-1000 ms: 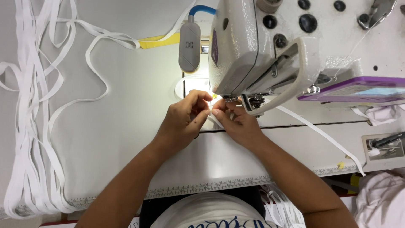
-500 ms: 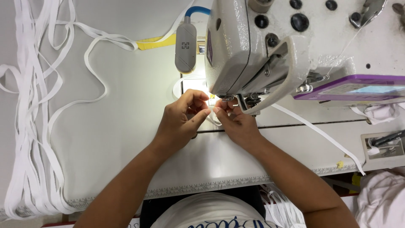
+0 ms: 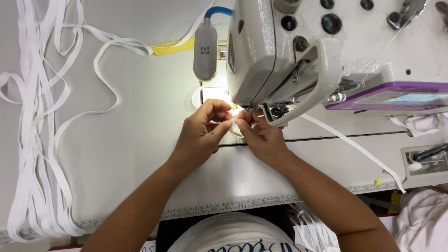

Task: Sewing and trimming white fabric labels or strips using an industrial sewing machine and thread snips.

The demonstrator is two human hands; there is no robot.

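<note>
My left hand (image 3: 201, 131) and my right hand (image 3: 262, 136) meet just in front of the needle area of a white sewing machine (image 3: 298, 51). Both pinch a small end of white elastic band (image 3: 232, 122) between thumb and fingers, right under the presser foot (image 3: 268, 111). The fingertips touch each other there. A lamp lights the spot. A long strip of the same white band (image 3: 354, 147) runs from behind the machine head to the right, over the table edge.
A heap of white band loops (image 3: 37, 140) covers the table's left side. A grey lamp housing (image 3: 205, 46) with a blue cable lies left of the machine head. White cloth (image 3: 424, 219) sits at the lower right, a metal tray (image 3: 427, 156) beside it.
The view has shifted slightly, so the machine sits a bit further left in the picture. Both hands stay at the needle, with fingers only adjusting the band end.
</note>
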